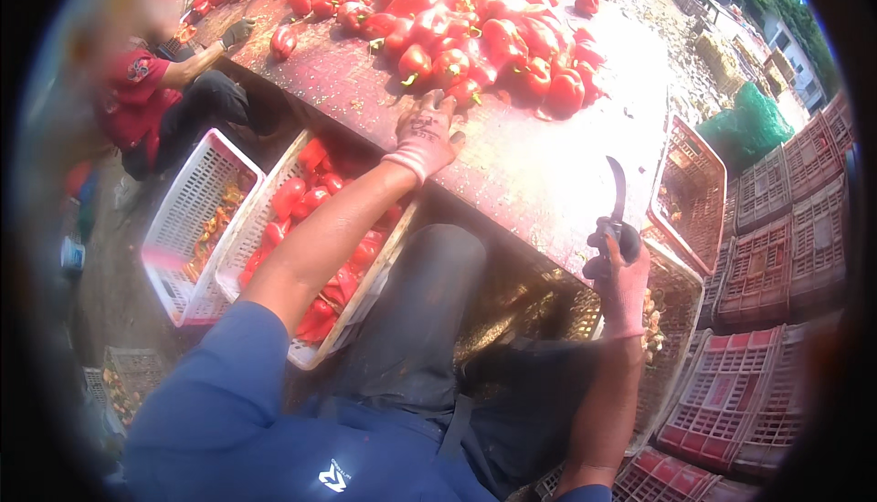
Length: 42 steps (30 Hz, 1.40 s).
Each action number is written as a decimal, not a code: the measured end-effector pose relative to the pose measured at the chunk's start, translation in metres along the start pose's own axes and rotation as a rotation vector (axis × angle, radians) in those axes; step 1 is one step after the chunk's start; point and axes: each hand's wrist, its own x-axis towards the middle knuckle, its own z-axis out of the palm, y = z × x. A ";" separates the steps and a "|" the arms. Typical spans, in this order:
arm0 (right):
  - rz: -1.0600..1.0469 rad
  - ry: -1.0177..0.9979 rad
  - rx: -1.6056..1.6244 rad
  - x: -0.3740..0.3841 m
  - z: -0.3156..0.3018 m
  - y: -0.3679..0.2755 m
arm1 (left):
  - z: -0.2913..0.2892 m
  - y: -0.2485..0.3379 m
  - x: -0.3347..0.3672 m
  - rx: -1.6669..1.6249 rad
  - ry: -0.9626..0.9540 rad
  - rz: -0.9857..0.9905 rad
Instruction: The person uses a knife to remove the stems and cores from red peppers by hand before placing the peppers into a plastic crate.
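Note:
A big heap of red bell peppers (502,41) covers the far part of the worktable (512,159). My left hand (427,132), in a pale pink work glove, lies over the tabletop with its fingers stretched toward the near edge of the heap. Its fingertips are right beside a pepper (464,92); whether they touch it I cannot tell. At the table's right side, my right hand (623,269), in a pink glove with black fingers, is closed round the handle of a curved knife (618,190). The blade points up and away from me.
Left of my legs stands a crate (300,353) of red pepper pieces, beside a white crate (174,228) with scraps. More crates (692,193) stand at the right, near stacked crates (758,269) and a green sack (744,123). A co-worker (151,91) sits at the far left.

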 end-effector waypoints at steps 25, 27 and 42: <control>-0.184 -0.010 -0.471 0.008 0.025 0.007 | 0.102 0.002 0.103 0.226 0.198 0.248; -0.128 -0.009 -0.432 0.010 0.024 0.014 | 0.101 0.001 0.101 0.256 0.199 0.299; -0.127 0.012 -0.285 0.012 0.033 0.006 | -0.049 0.028 0.068 -1.359 -0.228 0.074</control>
